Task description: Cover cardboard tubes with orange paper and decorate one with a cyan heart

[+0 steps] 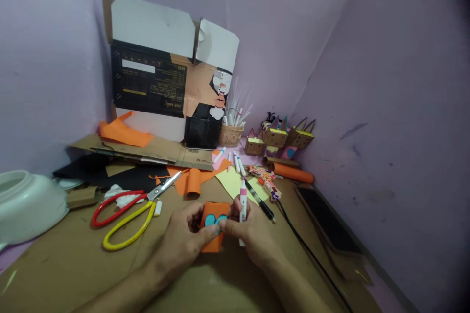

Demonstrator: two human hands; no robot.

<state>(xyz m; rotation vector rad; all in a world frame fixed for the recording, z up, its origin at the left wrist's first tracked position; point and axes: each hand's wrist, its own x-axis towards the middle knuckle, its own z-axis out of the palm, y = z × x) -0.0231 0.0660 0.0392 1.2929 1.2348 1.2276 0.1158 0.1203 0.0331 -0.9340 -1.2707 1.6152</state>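
My left hand (183, 234) grips a small orange paper-covered block (212, 246) by its left side, thumb on its front. Two blue rounded shapes (209, 220) with dark outlines sit on that front face. A white marker with a pink band (243, 211) stands nearly upright in my right hand (253, 234), held among the fingers. The right thumb and a fingertip also touch the block's right edge, by the blue shape there. Whether the block is hollow is not visible.
Scissors with red and yellow handles (127, 234) lie to the left, near a white bowl (33, 205). Beyond my hands are a black pen (259, 200), loose markers (238, 162), an orange paper roll (193, 183) and a patterned glue gun (267, 181) with a cable. A phone (328, 220) lies right.
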